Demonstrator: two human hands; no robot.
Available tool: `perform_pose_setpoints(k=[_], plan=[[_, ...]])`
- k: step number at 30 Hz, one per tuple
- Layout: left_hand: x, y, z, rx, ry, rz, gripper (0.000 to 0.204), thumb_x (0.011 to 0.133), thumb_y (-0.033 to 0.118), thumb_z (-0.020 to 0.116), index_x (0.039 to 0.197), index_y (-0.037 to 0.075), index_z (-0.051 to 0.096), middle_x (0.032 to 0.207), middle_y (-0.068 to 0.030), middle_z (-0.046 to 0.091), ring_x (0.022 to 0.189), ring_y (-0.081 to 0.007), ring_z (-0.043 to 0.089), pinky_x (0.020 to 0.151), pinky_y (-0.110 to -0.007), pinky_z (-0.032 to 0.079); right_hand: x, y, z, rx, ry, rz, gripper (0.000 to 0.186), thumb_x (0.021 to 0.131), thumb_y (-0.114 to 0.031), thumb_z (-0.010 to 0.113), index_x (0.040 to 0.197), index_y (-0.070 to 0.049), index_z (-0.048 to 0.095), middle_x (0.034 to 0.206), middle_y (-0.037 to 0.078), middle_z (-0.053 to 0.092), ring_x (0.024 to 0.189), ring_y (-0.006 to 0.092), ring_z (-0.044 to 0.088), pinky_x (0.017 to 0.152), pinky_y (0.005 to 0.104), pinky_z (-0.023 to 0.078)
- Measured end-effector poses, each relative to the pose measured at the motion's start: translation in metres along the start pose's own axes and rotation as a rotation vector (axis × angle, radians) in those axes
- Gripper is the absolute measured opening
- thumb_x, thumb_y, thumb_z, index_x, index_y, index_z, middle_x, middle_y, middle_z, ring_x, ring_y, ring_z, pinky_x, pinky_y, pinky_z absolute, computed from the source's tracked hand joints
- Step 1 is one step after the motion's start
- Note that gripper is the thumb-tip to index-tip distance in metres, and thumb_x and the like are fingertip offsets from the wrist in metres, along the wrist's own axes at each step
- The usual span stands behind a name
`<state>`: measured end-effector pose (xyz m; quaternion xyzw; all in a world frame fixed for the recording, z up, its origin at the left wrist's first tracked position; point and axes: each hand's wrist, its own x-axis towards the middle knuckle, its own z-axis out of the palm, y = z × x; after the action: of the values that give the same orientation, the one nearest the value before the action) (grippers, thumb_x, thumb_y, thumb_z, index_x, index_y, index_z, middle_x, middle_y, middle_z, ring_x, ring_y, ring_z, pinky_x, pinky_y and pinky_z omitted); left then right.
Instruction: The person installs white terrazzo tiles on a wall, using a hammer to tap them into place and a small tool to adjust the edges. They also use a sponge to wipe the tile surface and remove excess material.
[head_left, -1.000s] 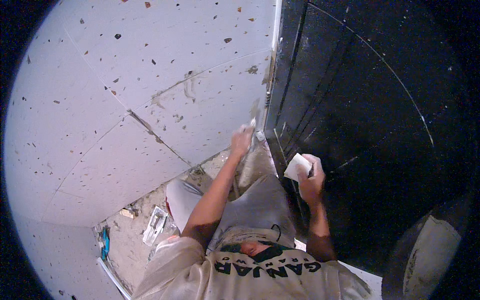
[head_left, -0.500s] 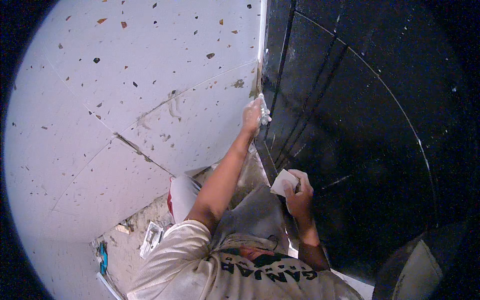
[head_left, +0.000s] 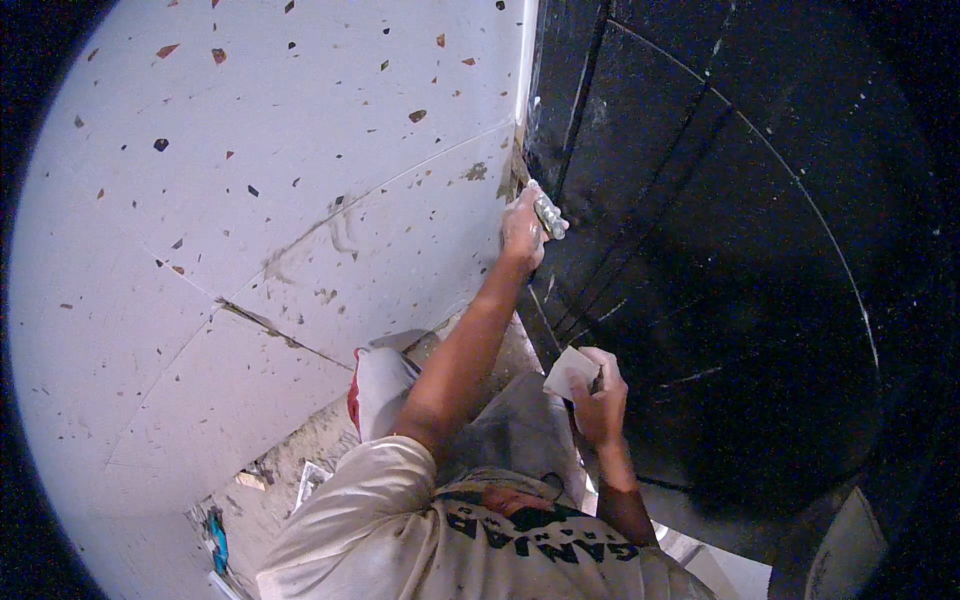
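My left hand [head_left: 524,228] reaches up to the corner where a pale speckled wall [head_left: 420,190] meets a glossy black wall [head_left: 720,300]. White paste coats its bent, closed fingers. Whether they hold something under the paste I cannot make out. Just above the fingertips runs the corner seam [head_left: 518,165], brownish along this stretch. Lower down, in front of the black wall, my right hand [head_left: 603,402] grips a flat, square, cream-coloured piece [head_left: 572,374] between thumb and fingers. Its material is not clear.
Brown smears and a dark, open joint [head_left: 268,325] mark the pale wall. On the dusty floor [head_left: 300,445] at lower left lie a teal tool [head_left: 217,540] and a white packet [head_left: 312,480]. A pale panel [head_left: 845,550] stands at lower right.
My left hand has shifted slightly right and turned, with its coated fingers now tilted over the black wall side. My right hand keeps its hold on the square piece, barely moved.
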<state>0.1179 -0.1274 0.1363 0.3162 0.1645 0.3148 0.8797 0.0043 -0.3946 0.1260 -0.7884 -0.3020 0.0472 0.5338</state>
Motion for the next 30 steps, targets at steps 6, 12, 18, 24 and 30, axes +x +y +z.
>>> perform_pose_setpoints(k=[6, 12, 18, 24, 30], plan=[[0.011, 0.002, -0.007, -0.136, -0.042, -0.061, 0.025, 0.091, 0.036, 0.060, 0.096, 0.013, 0.052, 0.075, -0.0082, 0.057, 0.059, -0.0237, 0.059, 0.054, -0.041, 0.053, 0.003, -0.006, 0.009, -0.039, 0.000, 0.000, 0.033, 0.085, -0.012, 0.070, 0.114, 0.000, 0.059, 0.106, 0.013, 0.066, 0.094, 0.0182, 0.064, 0.083, 0.0317, 0.051], [0.014, 0.000, -0.008, -0.216, -0.147, -0.109, 0.024, 0.090, 0.037, 0.059, 0.093, 0.014, 0.052, 0.073, -0.0065, 0.057, 0.056, -0.0229, 0.056, 0.050, -0.037, 0.047, 0.007, 0.001, 0.018, -0.004, 0.004, 0.033, 0.030, 0.087, -0.012, 0.069, 0.113, 0.000, 0.060, 0.106, 0.012, 0.065, 0.096, 0.0183, 0.062, 0.085, 0.0327, 0.050], [0.009, 0.004, -0.010, -0.405, -0.092, -0.092, 0.016, 0.089, 0.031, 0.060, 0.091, 0.017, 0.052, 0.070, 0.0006, 0.054, 0.056, -0.0152, 0.055, 0.044, -0.030, 0.045, 0.019, -0.014, 0.017, -0.060, 0.024, 0.012, 0.030, 0.085, -0.010, 0.069, 0.112, 0.001, 0.060, 0.105, 0.012, 0.065, 0.097, 0.0185, 0.062, 0.087, 0.0322, 0.049], [0.007, 0.010, -0.022, -0.409, -0.080, -0.007, 0.011, 0.090, 0.026, 0.058, 0.088, 0.016, 0.053, 0.064, 0.0006, 0.052, 0.053, -0.0117, 0.054, 0.042, -0.026, 0.045, 0.018, -0.011, 0.018, -0.092, 0.039, 0.029, 0.031, 0.084, -0.008, 0.070, 0.112, 0.001, 0.060, 0.106, 0.012, 0.066, 0.096, 0.0185, 0.062, 0.086, 0.0323, 0.049], [0.002, 0.029, -0.024, -0.439, -0.076, -0.126, 0.012, 0.088, 0.024, 0.056, 0.088, 0.013, 0.052, 0.063, -0.0039, 0.054, 0.045, -0.0146, 0.051, 0.038, -0.028, 0.042, 0.021, -0.013, 0.009, 0.028, 0.119, 0.175, 0.032, 0.085, -0.006, 0.071, 0.113, 0.000, 0.059, 0.100, 0.010, 0.065, 0.090, 0.0140, 0.061, 0.081, 0.0294, 0.050]])
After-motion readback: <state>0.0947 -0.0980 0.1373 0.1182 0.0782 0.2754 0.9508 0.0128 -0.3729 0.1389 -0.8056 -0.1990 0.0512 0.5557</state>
